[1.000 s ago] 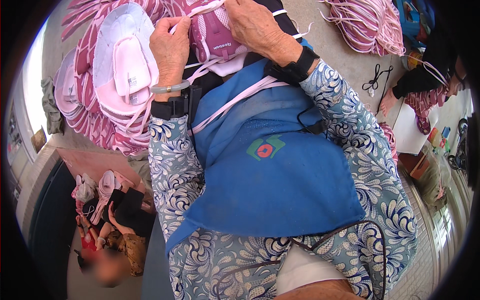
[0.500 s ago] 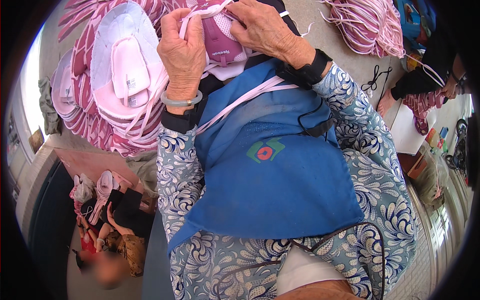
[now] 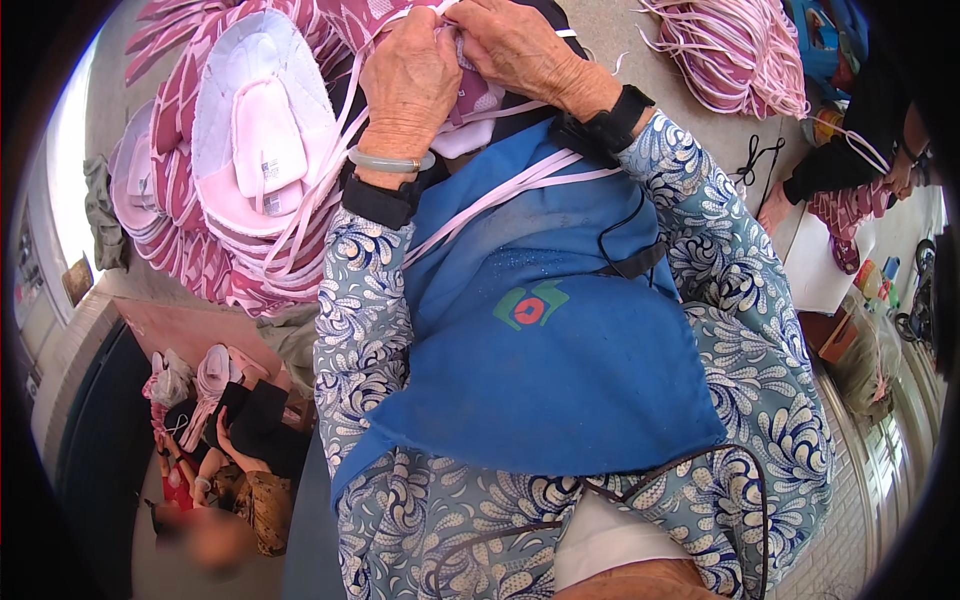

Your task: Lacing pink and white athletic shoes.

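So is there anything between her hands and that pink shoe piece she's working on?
Nothing visible. The left hand and the right hand both already grip the pink shoe upper, with pale pink laces trailing down over the blue apron.

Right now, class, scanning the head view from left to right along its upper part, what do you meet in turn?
Stack of pink and white shoe uppers → left hand → right hand → bundle of pink laces → a co-worker's hand.
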A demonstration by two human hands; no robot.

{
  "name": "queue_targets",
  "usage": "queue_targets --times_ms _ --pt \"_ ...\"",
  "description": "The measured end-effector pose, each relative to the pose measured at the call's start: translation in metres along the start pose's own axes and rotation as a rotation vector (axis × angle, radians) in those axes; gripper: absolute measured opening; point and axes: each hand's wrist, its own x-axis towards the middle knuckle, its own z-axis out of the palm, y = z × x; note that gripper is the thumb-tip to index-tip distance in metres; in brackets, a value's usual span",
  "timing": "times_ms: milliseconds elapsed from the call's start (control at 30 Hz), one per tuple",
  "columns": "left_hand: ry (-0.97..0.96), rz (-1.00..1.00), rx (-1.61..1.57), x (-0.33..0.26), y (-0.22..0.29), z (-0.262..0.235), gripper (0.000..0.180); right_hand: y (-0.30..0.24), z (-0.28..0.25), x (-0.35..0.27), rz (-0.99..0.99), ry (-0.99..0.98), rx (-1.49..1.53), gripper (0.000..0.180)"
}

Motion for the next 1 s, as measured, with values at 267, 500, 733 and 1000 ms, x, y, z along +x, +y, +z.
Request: queue_targets --times_ms 267,500,733,1000 --pt "-0.123 -0.234 -0.342 -0.013 -0.014 -0.022 0.023 0.006 -0.001 -0.003 -0.05 -0.121 -0.17 0.02" --pt "-0.204 -0.024 0.15 -0.003 0.004 -0.009 0.029 -0.002 -0.005 -0.008 -0.044 -0.088 -0.03 0.023" --pt "-0.151 0.14 0.052 0.0 -0.01 -0.002 0.022 -0.008 -0.004 -0.013 -0.037 -0.066 -0.109 0.023" --pt "-0.557 -0.411 -0.646 -0.019 -0.009 -0.066 0.023 -0.035 -0.017 -0.004 0.019 0.093 -0.129 0.024"
